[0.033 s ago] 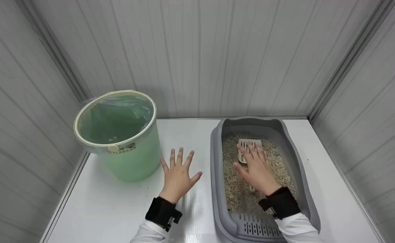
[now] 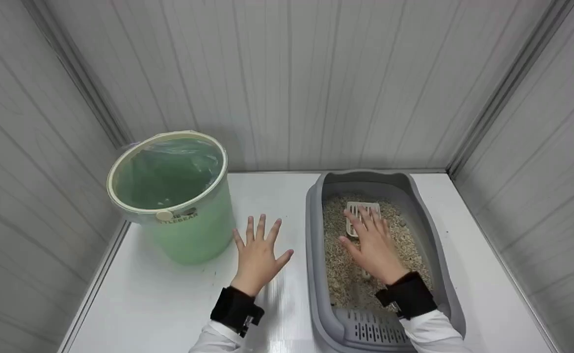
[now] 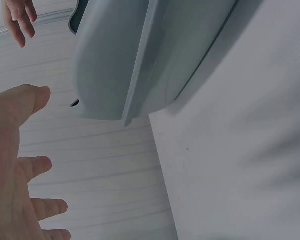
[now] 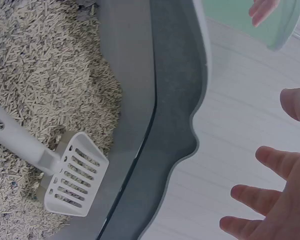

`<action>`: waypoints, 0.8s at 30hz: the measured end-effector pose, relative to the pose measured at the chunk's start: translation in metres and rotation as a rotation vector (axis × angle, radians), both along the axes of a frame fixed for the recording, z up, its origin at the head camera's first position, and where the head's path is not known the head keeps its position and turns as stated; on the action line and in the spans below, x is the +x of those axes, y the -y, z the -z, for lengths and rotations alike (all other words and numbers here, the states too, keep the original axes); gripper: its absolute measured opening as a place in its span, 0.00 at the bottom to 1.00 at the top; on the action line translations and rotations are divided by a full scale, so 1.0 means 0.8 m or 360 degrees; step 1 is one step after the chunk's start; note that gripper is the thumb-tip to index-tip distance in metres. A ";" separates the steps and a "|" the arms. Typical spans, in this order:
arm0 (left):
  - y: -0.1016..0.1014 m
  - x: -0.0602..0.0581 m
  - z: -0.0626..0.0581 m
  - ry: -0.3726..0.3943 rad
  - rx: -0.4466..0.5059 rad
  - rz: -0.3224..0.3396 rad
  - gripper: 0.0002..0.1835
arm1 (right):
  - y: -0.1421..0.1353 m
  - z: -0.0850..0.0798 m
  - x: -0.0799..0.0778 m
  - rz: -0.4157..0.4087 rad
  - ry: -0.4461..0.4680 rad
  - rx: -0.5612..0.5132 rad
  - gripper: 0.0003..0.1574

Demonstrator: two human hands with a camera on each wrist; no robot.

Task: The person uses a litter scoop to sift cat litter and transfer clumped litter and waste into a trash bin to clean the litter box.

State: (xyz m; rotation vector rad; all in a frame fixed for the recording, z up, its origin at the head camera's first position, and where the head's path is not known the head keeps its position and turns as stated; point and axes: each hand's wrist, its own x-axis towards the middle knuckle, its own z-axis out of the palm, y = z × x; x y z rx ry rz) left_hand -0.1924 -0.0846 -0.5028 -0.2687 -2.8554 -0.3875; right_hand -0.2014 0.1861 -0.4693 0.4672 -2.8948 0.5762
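My right hand (image 2: 376, 250) hovers over the grey litter box (image 2: 314, 274) with its fingers spread and holds nothing. Below it, a white slotted litter scoop (image 4: 75, 180) lies on the pellet litter (image 4: 50, 60). In the head view the hand overlaps the scoop and hides much of its handle. My left hand (image 2: 257, 260), fingers also spread and holding nothing, is above the white table, between the green bucket (image 2: 196, 240) and the litter box. Its thumb points towards the box.
The bucket stands at the left, lined with a clear plastic bag (image 2: 174, 147) under its cream rim. Slots cut the near ledge (image 2: 375, 332) of the litter box. Panelled walls (image 2: 287, 88) enclose the white table (image 2: 154, 304) at the back and on both sides.
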 end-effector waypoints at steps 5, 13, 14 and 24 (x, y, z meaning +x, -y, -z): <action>0.010 0.002 -0.005 -0.0121 0.0028 -0.0018 0.41 | 0.001 -0.002 0.008 -0.0023 -0.0028 0.0010 0.40; 0.054 0.001 -0.036 -0.0596 0.0059 -0.0038 0.43 | -0.013 0.002 0.043 -0.0030 -0.0041 -0.0010 0.39; 0.062 0.000 -0.041 -0.0659 0.0055 -0.0038 0.43 | -0.015 0.003 0.048 -0.0028 -0.0040 -0.0014 0.39; 0.157 -0.015 -0.077 -0.0767 0.0000 -0.0151 0.48 | -0.036 0.038 0.115 -0.0005 -0.0070 -0.0028 0.41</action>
